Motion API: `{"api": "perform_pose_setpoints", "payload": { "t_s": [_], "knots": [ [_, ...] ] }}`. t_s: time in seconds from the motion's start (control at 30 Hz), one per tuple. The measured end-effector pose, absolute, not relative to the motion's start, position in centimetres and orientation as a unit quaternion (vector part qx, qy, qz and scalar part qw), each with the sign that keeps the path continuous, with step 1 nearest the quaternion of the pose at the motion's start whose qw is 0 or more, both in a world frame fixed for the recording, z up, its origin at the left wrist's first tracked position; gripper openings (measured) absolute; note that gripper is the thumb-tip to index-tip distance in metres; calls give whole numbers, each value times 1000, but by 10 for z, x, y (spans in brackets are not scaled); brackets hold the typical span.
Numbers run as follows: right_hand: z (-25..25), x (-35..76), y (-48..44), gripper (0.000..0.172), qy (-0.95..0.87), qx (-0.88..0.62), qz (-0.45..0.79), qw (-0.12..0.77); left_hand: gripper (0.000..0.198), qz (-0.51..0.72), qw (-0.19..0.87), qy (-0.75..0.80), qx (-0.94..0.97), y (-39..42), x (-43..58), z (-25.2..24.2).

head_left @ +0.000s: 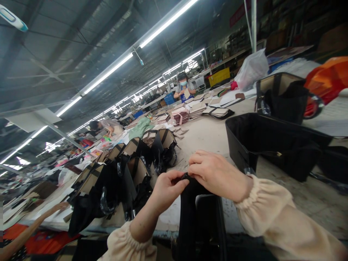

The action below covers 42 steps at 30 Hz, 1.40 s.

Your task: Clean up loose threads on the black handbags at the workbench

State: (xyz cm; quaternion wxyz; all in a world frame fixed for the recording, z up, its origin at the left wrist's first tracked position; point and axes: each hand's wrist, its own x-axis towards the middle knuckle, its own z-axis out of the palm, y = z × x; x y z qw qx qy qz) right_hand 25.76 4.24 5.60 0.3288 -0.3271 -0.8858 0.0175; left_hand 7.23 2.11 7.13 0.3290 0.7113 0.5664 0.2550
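Observation:
My left hand (pixel 169 190) pinches the top corner of a black bag piece (pixel 188 214) between thumb and fingers. From the right, my right hand (pixel 214 174) is closed over the same corner, its fingertips close to those of the left. The piece hangs down at the table's front edge, with a dark opening framed by black strips; its lower part runs out of view. What exactly the fingertips press on is hidden. Just right of my right hand stands an open black bag body (pixel 277 141) with a small metal zipper pull inside.
Several unfinished black bags with tan linings (pixel 137 170) stand to the left. Stacks of panels (pixel 197 108) lie farther back on the table (pixel 203 139). A clear plastic bag (pixel 252 70) and orange material (pixel 327 78) are at right. Another person's arm (pixel 40 221) reaches in at lower left; co-workers sit farther off.

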Motion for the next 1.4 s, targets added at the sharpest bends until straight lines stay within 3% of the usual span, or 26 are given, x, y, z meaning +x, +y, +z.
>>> {"api": "perform_pose_setpoints", "payload": {
  "t_s": [0.63,0.8,1.07,1.4],
  "knots": [
    [61,261,38,16,-899,-338,10,278,26,269,399,551,682,21,76,71],
    [60,262,40,16,-900,-333,14,280,32,270,349,564,698,21,77,70],
    [60,263,39,16,-903,-331,28,272,29,257,174,575,757,23,82,68],
    [58,265,40,14,-903,-323,38,280,19,191,204,562,779,28,84,84]
  ]
}}
